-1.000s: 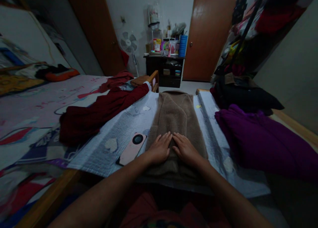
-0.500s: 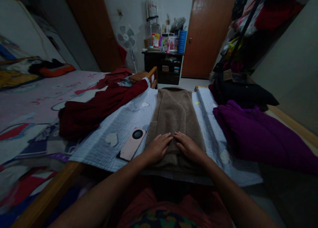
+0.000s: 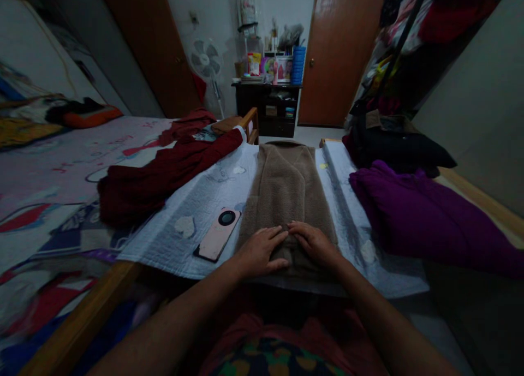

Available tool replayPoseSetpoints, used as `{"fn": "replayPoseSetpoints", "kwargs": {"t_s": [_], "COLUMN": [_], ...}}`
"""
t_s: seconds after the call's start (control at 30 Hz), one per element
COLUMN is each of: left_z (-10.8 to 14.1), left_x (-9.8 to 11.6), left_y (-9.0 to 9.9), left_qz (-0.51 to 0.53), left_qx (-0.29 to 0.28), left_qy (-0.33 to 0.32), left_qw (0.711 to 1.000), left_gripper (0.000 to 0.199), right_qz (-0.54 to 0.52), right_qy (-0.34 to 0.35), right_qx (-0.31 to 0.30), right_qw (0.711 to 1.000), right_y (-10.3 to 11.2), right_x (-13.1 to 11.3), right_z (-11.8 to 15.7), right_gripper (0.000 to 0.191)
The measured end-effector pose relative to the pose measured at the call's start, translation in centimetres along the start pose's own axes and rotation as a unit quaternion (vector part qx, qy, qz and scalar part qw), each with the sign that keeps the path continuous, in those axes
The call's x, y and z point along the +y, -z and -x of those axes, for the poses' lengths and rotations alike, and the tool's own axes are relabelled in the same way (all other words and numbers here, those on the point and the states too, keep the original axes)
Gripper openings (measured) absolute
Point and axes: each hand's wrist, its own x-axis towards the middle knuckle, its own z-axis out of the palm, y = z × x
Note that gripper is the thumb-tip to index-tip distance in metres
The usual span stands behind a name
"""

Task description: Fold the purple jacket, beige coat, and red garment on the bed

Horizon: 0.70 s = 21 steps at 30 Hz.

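A brown fleecy garment point(image 3: 282, 185), folded into a long narrow shape, lies on a pale quilted cover point(image 3: 188, 245). My left hand point(image 3: 262, 250) rests flat on its near part, fingers stretched out and thumb apart. Beside it my right hand point(image 3: 313, 242) also lies on the fabric with its fingers extended; the fingertips of both hands almost meet. Neither hand grips the cloth. Left of the garment, a pink phone point(image 3: 219, 234) with a round black camera lies back side up on the cover.
A dark red garment point(image 3: 164, 179) lies to the left, by a bed with a patterned sheet point(image 3: 102, 141). On the right are a folded purple garment point(image 3: 426, 218) and dark clothes point(image 3: 397, 147). A fan point(image 3: 207, 59) and a black cabinet point(image 3: 266, 108) stand at the back.
Both hands have slid slightly nearer to me along the brown garment. My left thumb now stands apart from the fingers. The view has shifted a little.
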Motion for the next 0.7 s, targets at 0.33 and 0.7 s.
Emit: {"fn": "replayPoseSetpoints", "kwargs": {"t_s": [0.33, 0.7], "left_z": [-0.3, -4.2], "left_x": [-0.1, 1.0], "left_y": [0.1, -0.5], "left_qz": [-0.008, -0.125], "left_qx": [0.007, 0.054], "left_qy": [0.015, 0.091], "left_qw": [1.000, 0.987], "left_gripper": [0.055, 0.047], "right_qz": [0.024, 0.127], "right_qy": [-0.005, -0.027], "right_qx": [-0.054, 0.031], "right_qw": [0.998, 0.991], "right_y": [2.3, 0.0], "right_x": [-1.0, -0.2], "right_z": [2.0, -1.9], "right_gripper": [0.040, 0.040]}}
